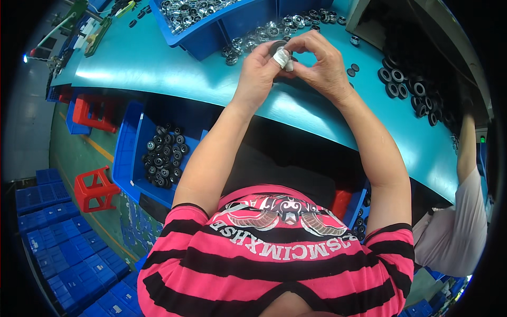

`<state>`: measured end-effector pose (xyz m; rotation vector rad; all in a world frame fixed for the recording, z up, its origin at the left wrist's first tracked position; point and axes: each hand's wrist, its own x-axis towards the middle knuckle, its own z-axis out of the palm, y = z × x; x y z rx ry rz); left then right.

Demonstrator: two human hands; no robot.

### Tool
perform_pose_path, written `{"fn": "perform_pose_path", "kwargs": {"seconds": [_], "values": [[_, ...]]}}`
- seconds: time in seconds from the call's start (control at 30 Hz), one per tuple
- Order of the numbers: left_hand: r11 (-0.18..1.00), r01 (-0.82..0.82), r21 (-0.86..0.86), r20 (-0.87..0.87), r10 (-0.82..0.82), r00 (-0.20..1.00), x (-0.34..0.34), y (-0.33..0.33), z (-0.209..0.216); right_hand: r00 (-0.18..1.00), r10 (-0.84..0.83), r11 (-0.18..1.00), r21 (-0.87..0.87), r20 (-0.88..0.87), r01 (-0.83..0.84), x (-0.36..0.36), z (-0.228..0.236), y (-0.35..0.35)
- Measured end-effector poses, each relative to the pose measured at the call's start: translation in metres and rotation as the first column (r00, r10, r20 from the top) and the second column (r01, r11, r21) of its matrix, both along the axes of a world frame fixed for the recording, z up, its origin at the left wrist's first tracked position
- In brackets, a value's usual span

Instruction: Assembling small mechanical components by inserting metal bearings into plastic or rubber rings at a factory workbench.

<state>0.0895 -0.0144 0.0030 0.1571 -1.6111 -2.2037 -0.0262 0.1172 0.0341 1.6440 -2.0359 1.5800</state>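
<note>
Both hands are raised together over the teal worktop, near its front edge; bare smooth surface is left open to the left. A small black ring with a metal bearing is pinched between left hand and right hand. Loose shiny bearings are scattered just behind, beside a blue plastic bin. Black rubber rings are piled at right.

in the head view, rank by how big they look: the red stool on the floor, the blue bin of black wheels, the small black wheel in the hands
1. blue bin
2. red stool
3. black wheel, held by the left hand and right hand.
</note>
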Motion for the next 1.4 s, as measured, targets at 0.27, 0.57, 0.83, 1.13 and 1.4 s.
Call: {"fn": "perform_pose_path", "kwargs": {"seconds": [0.27,0.57,0.83,1.13,1.4], "values": [[0.994,-0.1,-0.047,0.028,0.101,0.994,0.006,0.004,0.009,0.751,0.149,0.946,0.129,0.643,-0.298,-0.013,-0.013,0.003],[0.996,-0.054,-0.064,-0.048,0.051,0.998,0.006,0.005,0.004,0.747,0.099,0.961,0.131,0.658,-0.242,-0.012,-0.008,0.005],[0.995,-0.078,0.057,0.015,0.077,0.997,0.004,0.001,0.001,0.708,0.142,0.963,0.068,0.691,-0.259,-0.008,-0.013,0.003],[0.99,-0.14,0.005,0.025,0.14,0.99,0.007,-0.001,0.008,0.732,0.136,0.978,0.03,0.668,-0.209,0.003,-0.014,0.001],[0.988,-0.154,0.008,0.029,0.154,0.988,0.005,0.002,0.012,0.714,0.038,0.986,0.09,0.699,-0.141,0.006,-0.002,0.0]]}}
